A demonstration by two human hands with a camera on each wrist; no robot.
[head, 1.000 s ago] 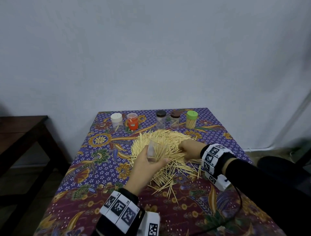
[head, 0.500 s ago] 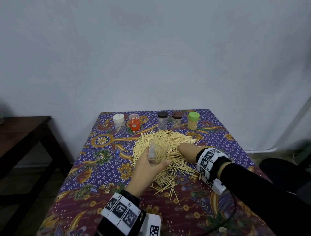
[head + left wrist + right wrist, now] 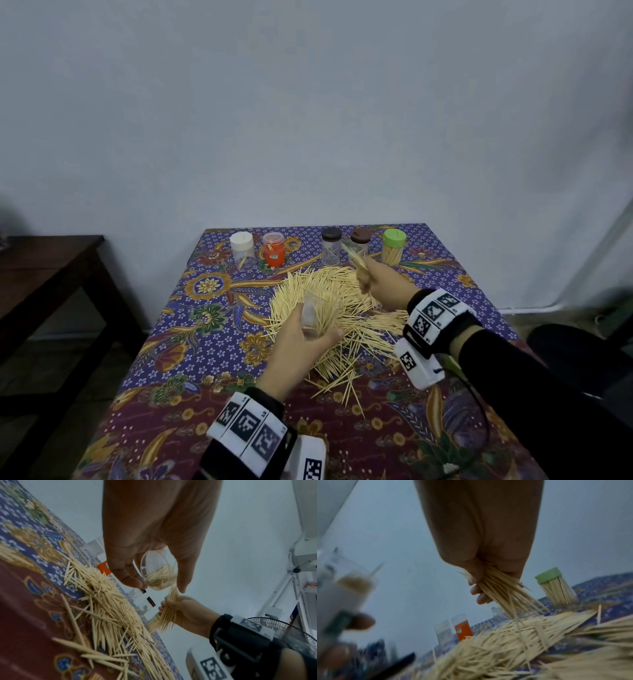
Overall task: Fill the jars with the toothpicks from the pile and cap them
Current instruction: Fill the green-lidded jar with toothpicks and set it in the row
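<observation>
L hand (image 3: 301, 339) grips open jar (image 3: 317, 317); R hand (image 3: 380, 279) pinches toothpick bunch (image 3: 356, 260) beyond it

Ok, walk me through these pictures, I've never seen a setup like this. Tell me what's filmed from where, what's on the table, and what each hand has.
No machine here: a person works bare-handed, with a camera on the head and one strapped to each wrist. The wide picture is the head view; the two close-ups look along each hand.

On the patterned tablecloth lies a pile of toothpicks. Behind it stand five capped jars, among them a green-capped jar packed with toothpicks and an orange jar.

The left hand holds an uncapped clear jar, partly filled. The right hand grips a bundle of toothpicks, lifted above the pile.
</observation>
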